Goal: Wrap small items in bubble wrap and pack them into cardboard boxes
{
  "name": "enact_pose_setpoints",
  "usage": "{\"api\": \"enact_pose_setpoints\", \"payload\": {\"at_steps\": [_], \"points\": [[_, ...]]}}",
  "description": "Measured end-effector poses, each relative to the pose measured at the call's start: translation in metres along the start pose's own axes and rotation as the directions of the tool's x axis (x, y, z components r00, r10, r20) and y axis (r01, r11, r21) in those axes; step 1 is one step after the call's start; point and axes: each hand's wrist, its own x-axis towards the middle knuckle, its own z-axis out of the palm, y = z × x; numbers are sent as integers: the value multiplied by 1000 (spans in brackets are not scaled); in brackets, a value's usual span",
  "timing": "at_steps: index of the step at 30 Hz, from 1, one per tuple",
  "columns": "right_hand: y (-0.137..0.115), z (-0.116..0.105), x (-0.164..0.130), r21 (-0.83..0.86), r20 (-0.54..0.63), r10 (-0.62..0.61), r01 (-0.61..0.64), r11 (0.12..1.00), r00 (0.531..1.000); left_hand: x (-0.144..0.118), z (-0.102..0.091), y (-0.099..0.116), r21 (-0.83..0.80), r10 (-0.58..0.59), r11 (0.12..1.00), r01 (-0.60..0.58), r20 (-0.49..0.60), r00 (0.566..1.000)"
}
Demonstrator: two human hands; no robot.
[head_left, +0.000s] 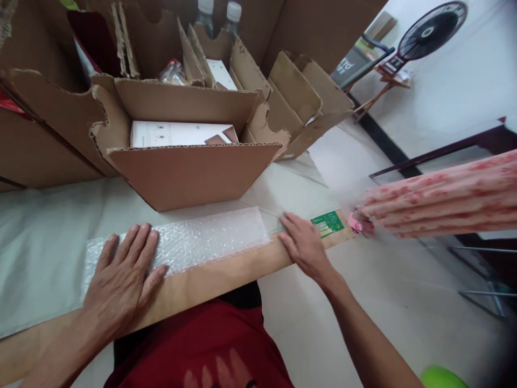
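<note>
A long strip of bubble wrap [210, 240] lies flat along the near edge of the table, partly over the pale cloth [44, 231] and the bare wooden edge [226, 275]. Spread flat on its left end is my left hand [125, 269], palm down with the fingers apart. Just past its right end my right hand [302, 242] rests on the table edge, fingers stretched out, with nothing visible in it. Close by on the right is a green printed label [329, 223] on the wood.
An open cardboard bin [197, 167] holding a white box [173, 133] stands just behind the bubble wrap. More cardboard bins [311, 102] and two bottles [232, 19] are further back. Pink patterned fabric [440, 199] hangs at the right, with a fan [432, 32] beyond.
</note>
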Motion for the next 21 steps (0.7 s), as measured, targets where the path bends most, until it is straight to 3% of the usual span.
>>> {"api": "enact_pose_setpoints", "payload": {"at_steps": [1, 3, 6, 8, 11, 14, 17, 21], "points": [[7, -5, -6, -18, -55, 43, -44, 999, 998, 1, 0, 2, -9, -6, 1000, 6, -16, 1000], [-3, -7, -10, -16, -120, 44, -46, 999, 992, 6, -1, 11, -23, -16, 1000, 15, -55, 998], [-58, 10, 6, 58, -81, -178, 183, 981, 981, 21, -2, 42, -41, 30, 999, -33, -65, 997], [-99, 27, 24, 115, 2, -356, 353, 928, 935, 33, 0, 62, -61, 107, 992, -106, 5, 994], [-131, 47, 39, 163, 92, -463, 446, 880, 882, 35, 1, 63, -66, 149, 988, -141, 121, 981], [-119, 50, 39, 203, 98, -474, 449, 870, 875, 6, -12, 27, -19, 52, 999, -50, 130, 990], [-89, 41, 38, 238, 24, -443, 426, 873, 896, -32, -39, -13, 3, -148, 989, 148, 31, 989], [-58, 30, 57, 138, -49, -223, 227, 964, 974, -40, -57, -33, 38, -388, 917, 396, -137, 911]]}}
